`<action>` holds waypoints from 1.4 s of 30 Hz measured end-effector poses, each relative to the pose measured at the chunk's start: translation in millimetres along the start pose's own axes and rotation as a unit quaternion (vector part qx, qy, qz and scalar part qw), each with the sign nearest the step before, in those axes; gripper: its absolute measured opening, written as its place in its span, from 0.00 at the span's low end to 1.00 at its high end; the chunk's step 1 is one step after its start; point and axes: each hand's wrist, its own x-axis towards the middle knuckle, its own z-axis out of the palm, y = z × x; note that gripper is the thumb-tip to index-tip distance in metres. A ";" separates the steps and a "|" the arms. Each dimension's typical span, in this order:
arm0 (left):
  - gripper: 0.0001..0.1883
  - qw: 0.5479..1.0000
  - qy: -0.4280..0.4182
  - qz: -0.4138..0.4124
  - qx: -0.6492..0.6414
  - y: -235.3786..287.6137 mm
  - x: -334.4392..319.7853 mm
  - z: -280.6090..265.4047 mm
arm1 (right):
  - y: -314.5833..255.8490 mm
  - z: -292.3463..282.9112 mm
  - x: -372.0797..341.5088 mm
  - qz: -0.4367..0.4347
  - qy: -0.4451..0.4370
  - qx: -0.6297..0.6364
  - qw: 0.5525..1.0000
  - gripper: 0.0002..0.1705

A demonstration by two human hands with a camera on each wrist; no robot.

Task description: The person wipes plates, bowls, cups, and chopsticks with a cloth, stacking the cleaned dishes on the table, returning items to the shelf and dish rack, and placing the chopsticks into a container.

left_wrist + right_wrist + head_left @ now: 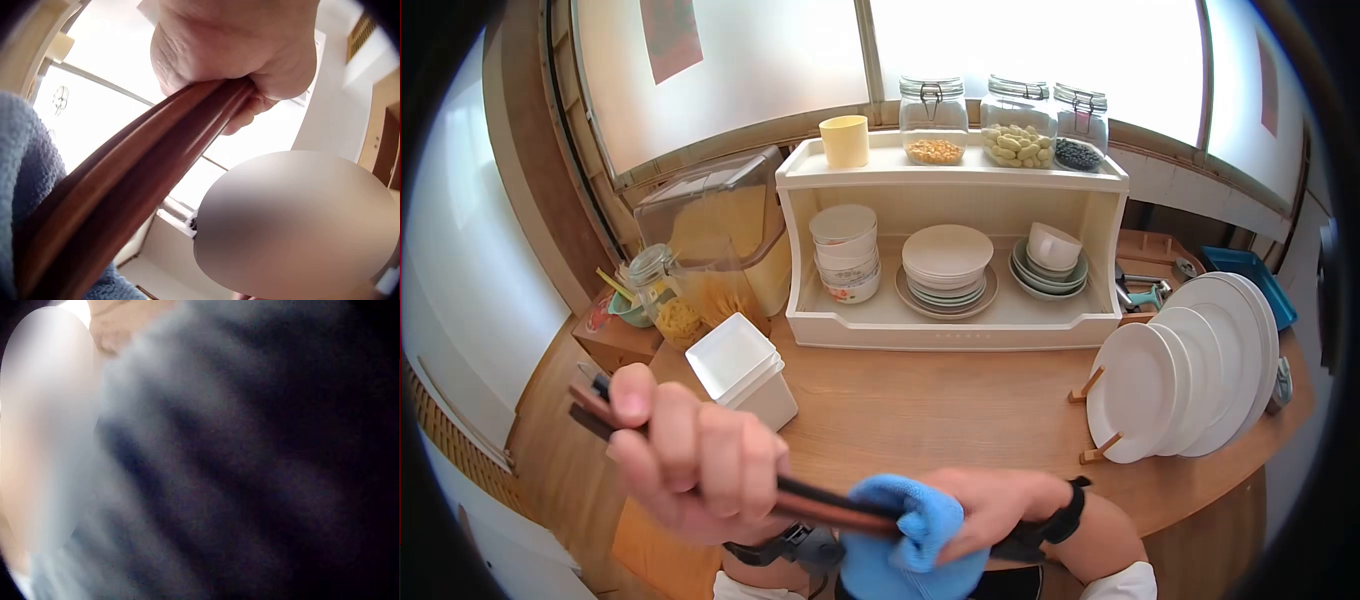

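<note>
A few long dark-brown chopsticks point(830, 505) run in a bundle across the front of the head view. My left hand point(700, 450) grips them near one end, its fingers curled round them and the tips sticking out past the thumb. Around their other end is a fluffy blue cloth point(915, 545), which my right hand point(990, 505) holds folded over the sticks. Up close in the left wrist view, the chopsticks point(144, 162) pass from the left fist point(237, 44) down into the cloth point(31, 162). Dim, blurred cloth point(187, 456) fills most of the right wrist view.
Behind the hands, a white lidded box point(760, 395) stands on the wooden table point(900, 400). A cream shelf point(960, 335) holds bowls, plates and a cup, with glass jars point(1020, 130) on top. White plates point(1135, 390) stand in a rack at right; pasta containers point(690, 310) are at left.
</note>
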 end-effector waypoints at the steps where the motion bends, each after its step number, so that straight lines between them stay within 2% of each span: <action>1: 0.05 1.000 0.000 -0.001 -0.001 -4.3 -1.5 -2.0 | -5.3 -3.0 -0.7 -0.012 0.077 -0.125 0.989 0.30; 2: 0.06 0.991 0.051 0.052 0.115 -13.5 -4.5 -5.2 | -20.8 -5.1 0.4 0.100 0.145 -0.281 0.943 0.22; 3: 0.06 0.963 0.100 0.103 0.229 -22.9 -6.5 -4.9 | -16.9 -2.3 3.4 0.056 0.237 -0.388 0.889 0.17; 4: 0.07 0.948 0.157 0.111 0.252 -31.7 -9.4 0.9 | -18.3 1.7 8.8 0.014 0.265 -0.430 0.863 0.17; 5: 0.07 0.949 0.157 0.112 0.250 -41.9 -15.3 2.3 | -21.9 5.3 13.7 -0.028 0.290 -0.470 0.833 0.18; 6: 0.08 0.957 0.125 0.095 0.242 -51.7 -23.8 0.9 | -26.8 8.9 16.2 -0.027 0.290 -0.472 0.832 0.18; 7: 0.10 0.965 0.093 0.077 0.235 -55.1 -30.8 0.0 | -31.8 13.6 18.0 -0.050 0.296 -0.445 0.843 0.19; 8: 0.12 0.975 0.104 0.039 0.195 -50.4 -33.3 0.8 | -34.6 15.6 19.2 -0.075 0.302 -0.419 0.853 0.19; 9: 0.12 0.975 0.103 0.040 0.194 -46.7 -29.4 -0.5 | -33.3 15.4 16.7 -0.075 0.302 -0.420 0.852 0.19; 11: 0.11 0.980 0.092 -0.115 0.133 -36.3 -19.7 -5.1 | -27.4 12.0 5.6 0.056 0.251 -0.330 0.908 0.19; 12: 0.09 0.990 0.088 -0.090 0.059 -27.9 -16.0 -7.0 | -29.5 4.8 2.6 0.083 0.196 -0.286 0.934 0.19; 13: 0.09 0.990 0.088 -0.088 0.061 -20.8 -15.7 -7.3 | -24.9 3.4 2.8 0.082 0.194 -0.286 0.935 0.19; 15: 0.09 0.986 0.046 -0.156 0.035 -11.4 -18.4 -5.8 | -14.0 2.2 3.7 0.000 0.082 -0.093 0.992 0.21; 17: 0.11 0.989 0.033 -0.128 0.071 -14.6 -23.6 -1.2 | -23.3 3.6 8.5 -0.017 0.077 -0.079 0.994 0.21; 19: 0.13 0.987 0.083 -0.037 0.130 -17.5 -28.1 1.3 | -36.1 7.3 12.4 0.102 0.166 -0.300 0.934 0.20; 20: 0.13 0.987 0.084 -0.039 0.133 -21.8 -30.2 0.4 | -41.5 15.3 19.4 0.049 0.244 -0.361 0.899 0.20; 21: 0.14 0.982 0.078 0.033 0.169 -28.8 -32.4 -2.4 | -39.7 18.6 24.7 0.048 0.246 -0.359 0.899 0.20; 22: 0.15 0.971 0.071 0.107 0.203 -35.9 -33.9 -2.8 | -37.7 20.8 28.7 0.002 0.286 -0.416 0.863 0.21; 23: 0.15 0.971 0.072 0.107 0.204 -42.7 -33.2 2.2 | -35.3 22.2 31.8 -0.044 0.323 -0.471 0.820 0.22; 24: 0.16 0.963 0.094 0.140 0.210 -48.4 -31.6 9.9 | -31.4 24.6 33.7 -0.074 0.335 -0.483 0.806 0.21; 25: 0.18 0.953 0.116 0.174 0.218 -49.6 -30.9 15.9 | -34.0 25.7 32.2 -0.075 0.329 -0.481 0.809 0.21; 26: 0.20 0.962 0.138 0.145 0.186 -46.0 -32.8 19.6 | -39.5 26.8 27.2 -0.049 0.298 -0.457 0.837 0.21; 27: 0.20 0.956 0.143 0.154 0.203 -31.1 -33.8 15.2 | -40.3 27.0 27.7 -0.030 0.258 -0.426 0.866 0.21; 28: 0.17 0.978 0.050 0.027 0.202 -15.0 -33.4 10.0 | -38.6 23.2 24.8 -0.020 0.196 -0.351 0.916 0.20; 29: 0.14 0.975 -0.042 -0.100 0.196 -3.9 -33.1 7.3 | -39.9 18.0 22.9 -0.025 0.184 -0.348 0.919 0.20; 30: 0.16 0.983 -0.049 -0.094 0.152 0.6 -30.1 9.7 | -42.3 12.1 22.4 0.008 0.080 -0.211 0.974 0.27; 31: 0.16 0.980 -0.043 -0.088 0.171 8.7 -24.6 8.6 | -41.8 5.7 22.4 0.038 -0.032 -0.066 0.997 0.35; 32: 0.16 0.993 -0.051 -0.052 0.090 19.6 -18.0 7.0 | -21.0 2.3 11.7 0.059 -0.075 -0.009 0.995 0.42; 33: 0.15 0.998 -0.064 -0.017 0.007 29.3 -12.6 5.4 | -15.4 5.7 7.5 0.027 -0.067 0.003 0.997 0.43; 34: 0.15 0.998 -0.051 0.007 -0.019 32.9 -9.3 3.8 | -14.4 6.8 4.5 0.040 -0.054 -0.002 0.998 0.42; 35: 0.15 0.999 -0.050 0.014 -0.009 34.5 -9.1 2.1 | -16.9 8.8 2.5 0.056 -0.036 -0.007 0.998 0.42; 36: 0.16 1.000 -0.013 -0.010 0.009 34.2 -8.9 0.1 | -26.5 11.8 4.8 0.053 -0.043 -0.006 0.998 0.42; 37: 0.17 0.999 0.022 -0.033 0.024 31.0 -8.7 -2.1 | -39.6 14.1 8.8 0.091 0.016 -0.171 0.981 0.38; 38: 0.14 0.998 0.054 0.003 0.041 23.0 -8.5 -4.6 | -46.3 16.5 13.3 0.125 0.076 -0.330 0.933 0.35; 39: 0.14 0.998 0.054 0.005 0.044 12.8 -9.7 -6.3 | -44.9 20.8 17.2 0.122 0.073 -0.330 0.933 0.35; 41: 0.12 0.990 0.107 -0.016 0.092 -8.4 -17.2 -8.4 | -36.8 30.7 21.8 0.059 0.260 -0.428 0.864 0.28; 42: 0.11 0.987 0.084 -0.062 0.123 -17.9 -23.7 -8.5 | -32.7 30.9 23.4 0.066 0.272 -0.423 0.862 0.24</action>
